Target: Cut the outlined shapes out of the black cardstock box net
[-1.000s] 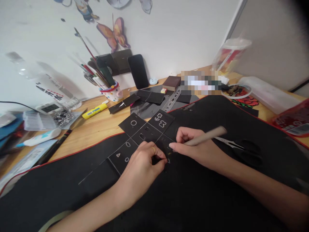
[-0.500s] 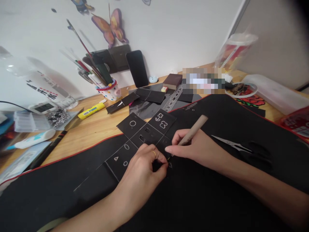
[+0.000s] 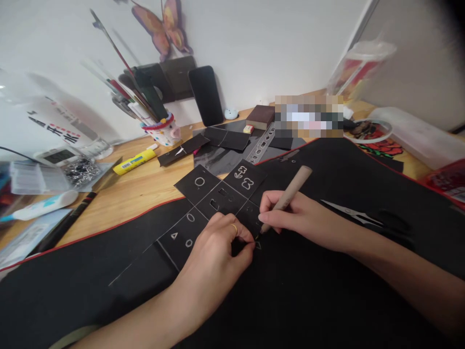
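Observation:
A black card sheet point(image 3: 203, 198) marked with white lines and small outlined shapes lies on a black mat point(image 3: 290, 291). My left hand point(image 3: 218, 257), a ring on one finger, presses down on the sheet with its fingers curled and the tips pinched at a small drawn shape. My right hand point(image 3: 290, 215) grips a tan pen point(image 3: 290, 191) like a pencil, its tip touching the sheet just beside my left fingertips.
Scissors point(image 3: 358, 213) lie on the mat to the right. Behind are a stencil ruler point(image 3: 261, 145), loose black card pieces point(image 3: 225, 138), a brush cup point(image 3: 160, 131), a yellow glue stick point(image 3: 134, 161), a phone point(image 3: 205, 94) against the wall and a plastic box point(image 3: 417, 135).
My right hand turned the pen from lying nearly flat to upright and brought its tip down onto the sheet. My left hand stayed in place. The view dropped slightly.

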A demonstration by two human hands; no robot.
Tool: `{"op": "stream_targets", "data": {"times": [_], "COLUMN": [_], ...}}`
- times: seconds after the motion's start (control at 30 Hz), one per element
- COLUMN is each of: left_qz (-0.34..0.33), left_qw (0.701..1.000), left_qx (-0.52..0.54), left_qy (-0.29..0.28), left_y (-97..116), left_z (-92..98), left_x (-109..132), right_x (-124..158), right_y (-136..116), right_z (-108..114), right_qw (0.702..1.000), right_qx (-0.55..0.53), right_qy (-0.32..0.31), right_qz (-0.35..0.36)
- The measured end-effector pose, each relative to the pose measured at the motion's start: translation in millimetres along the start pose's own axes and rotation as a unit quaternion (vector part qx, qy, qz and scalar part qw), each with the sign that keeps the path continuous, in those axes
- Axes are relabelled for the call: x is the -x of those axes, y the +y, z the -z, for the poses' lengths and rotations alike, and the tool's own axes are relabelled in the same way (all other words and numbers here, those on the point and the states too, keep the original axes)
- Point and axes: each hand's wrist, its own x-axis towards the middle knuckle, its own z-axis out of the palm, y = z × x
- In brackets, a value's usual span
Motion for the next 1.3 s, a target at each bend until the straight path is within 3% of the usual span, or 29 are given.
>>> {"op": "stream_targets", "data": {"times": [1.3], "left_qz": [-0.009], "left_qw": [1.0], "left_qx": [-0.008], "left_qy": [-0.009], "left_y": [-0.2], "left_z": [0.9], "left_x": [1.0], "right_x": [-2.0], "right_y": [6.9], "right_z": [-7.2], "right_qw": [0.999], "right_qx": [-0.013], "right_qy": [0.043], "right_qz": [0.0]}}
